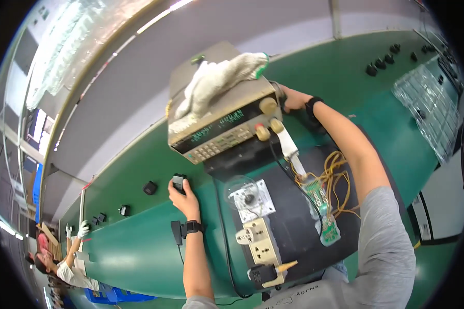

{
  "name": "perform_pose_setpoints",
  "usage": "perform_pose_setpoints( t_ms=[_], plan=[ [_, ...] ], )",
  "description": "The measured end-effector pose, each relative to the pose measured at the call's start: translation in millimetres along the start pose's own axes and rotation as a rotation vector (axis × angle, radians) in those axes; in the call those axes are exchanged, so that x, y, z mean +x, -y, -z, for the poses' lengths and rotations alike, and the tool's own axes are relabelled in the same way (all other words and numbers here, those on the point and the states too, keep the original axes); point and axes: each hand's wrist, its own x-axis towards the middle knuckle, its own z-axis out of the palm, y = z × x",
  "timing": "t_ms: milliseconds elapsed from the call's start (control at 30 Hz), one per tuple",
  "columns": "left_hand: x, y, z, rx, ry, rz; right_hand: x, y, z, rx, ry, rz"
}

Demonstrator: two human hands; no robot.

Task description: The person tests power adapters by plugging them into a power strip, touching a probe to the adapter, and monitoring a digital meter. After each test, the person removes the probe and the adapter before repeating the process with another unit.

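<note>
My left hand is closed round a small black power adapter on the green bench, left of a bench test instrument. The instrument has a lit display, a keypad and knobs. Against its right side is my right hand; its fingers are partly hidden there, so I cannot tell what they grip. A white knitted glove lies on top of the instrument. In front, a black mat carries a green circuit board with yellow wires, a white socket plate and a power strip.
Several black adapters stand along the bench to the left, and more at the far right. A clear plastic tray lies at the right. A black cable crosses the bench. At the far left sits another person in white gloves.
</note>
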Motion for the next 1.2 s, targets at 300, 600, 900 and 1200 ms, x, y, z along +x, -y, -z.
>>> perform_pose_setpoints(
  t_ms=[300, 600, 900, 1200],
  plan=[
    [28.4, -7.9, -7.9, 0.066, 0.112, 0.073, -1.6, -7.6, 4.4, 0.360, 0.170, 0.076],
    [8.7, -5.7, 5.0, -0.312, -0.184, 0.167, -107.7, 56.3, 28.8, 0.792, 0.081, 0.015],
    [-38.5, -8.3, 40.1, -0.663, -0.157, 0.217, -238.0, 167.7, 20.3, 0.597, 0.283, 0.323],
    [-80.9, -47.2, 81.1, -0.467, 0.130, -0.001, -279.0, 229.3, -66.0, -0.133, 0.284, 0.764]
  ],
)
